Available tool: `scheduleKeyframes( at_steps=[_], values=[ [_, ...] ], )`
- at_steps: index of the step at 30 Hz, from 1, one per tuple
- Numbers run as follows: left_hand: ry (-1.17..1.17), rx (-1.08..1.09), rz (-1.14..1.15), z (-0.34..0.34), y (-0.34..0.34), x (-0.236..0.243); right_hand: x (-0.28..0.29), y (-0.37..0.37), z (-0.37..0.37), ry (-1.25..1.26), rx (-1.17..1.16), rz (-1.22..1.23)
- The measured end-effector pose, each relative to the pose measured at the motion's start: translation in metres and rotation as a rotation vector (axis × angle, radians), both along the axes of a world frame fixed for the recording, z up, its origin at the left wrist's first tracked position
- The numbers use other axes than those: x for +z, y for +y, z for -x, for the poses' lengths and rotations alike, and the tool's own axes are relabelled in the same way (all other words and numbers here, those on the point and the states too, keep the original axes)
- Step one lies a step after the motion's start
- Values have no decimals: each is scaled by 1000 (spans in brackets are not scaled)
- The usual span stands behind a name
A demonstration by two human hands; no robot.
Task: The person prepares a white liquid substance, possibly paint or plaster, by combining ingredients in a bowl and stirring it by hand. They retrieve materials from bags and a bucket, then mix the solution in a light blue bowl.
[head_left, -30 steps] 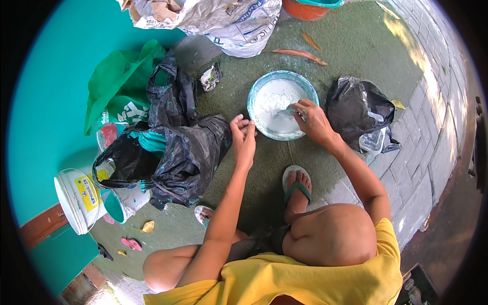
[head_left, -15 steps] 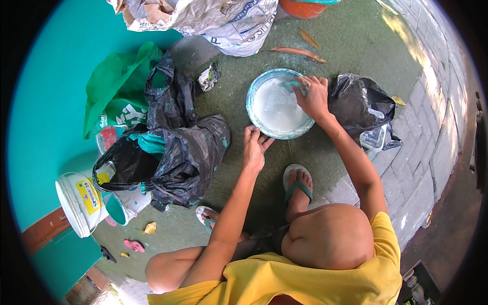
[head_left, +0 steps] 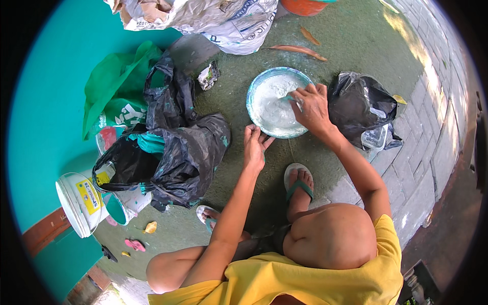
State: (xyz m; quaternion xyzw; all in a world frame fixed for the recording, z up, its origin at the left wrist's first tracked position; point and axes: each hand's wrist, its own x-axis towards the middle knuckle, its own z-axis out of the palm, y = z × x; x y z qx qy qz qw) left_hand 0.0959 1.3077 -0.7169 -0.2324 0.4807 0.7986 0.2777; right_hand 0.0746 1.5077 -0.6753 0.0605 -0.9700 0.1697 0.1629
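Note:
A round basin (head_left: pixel 291 134) with a teal-smeared rim sits on the ground ahead of me, holding a wet white mixture (head_left: pixel 269 104). My left hand (head_left: pixel 255 151) is closed on its near-left rim, the thumb on top and the fingers below. Over the right side of the basin, my right hand (head_left: pixel 313 112) is closed around a small teal-stained tool (head_left: pixel 288 98) that dips into the mixture. The fingers hide most of this tool, so I cannot make out its kind. Ripples and swirls mark the mixture's surface.
Black plastic bags (head_left: pixel 190 152) stand at the left beside a white bucket (head_left: pixel 84 203). Another black bag (head_left: pixel 358 104) with clear plastic lies right of the basin. Beyond are a large white sack (head_left: pixel 239 28) and an orange bucket (head_left: pixel 305 6). My slippered foot (head_left: pixel 299 185) is near.
My right hand has moved slightly right and toward me, pulling the tool through the mixture. The white surface looks more stirred. My left hand stays on the rim.

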Motion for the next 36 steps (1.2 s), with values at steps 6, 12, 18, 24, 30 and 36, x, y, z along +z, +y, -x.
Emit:
scheduleKeyframes(
  at_steps=[6,12,18,24,30,36],
  values=[
    [-22,-13,3,2,-1,-1,3,17,17,126,-124,-86],
    [-10,-36,-17,2,-2,3,-12,20,6,12,-155,-108],
    [-2,-22,-43,2,-4,-1,-5,-11,-31,-93,-69,53],
    [-12,-37,-14,3,-6,-4,-11,-36,-25,-109,92,-18],
    [1,-21,-20,1,-5,-7,-19,-37,3,-76,208,-34],
    [-14,-29,6,0,-6,-6,-25,-16,34,46,159,-110]
  ],
)
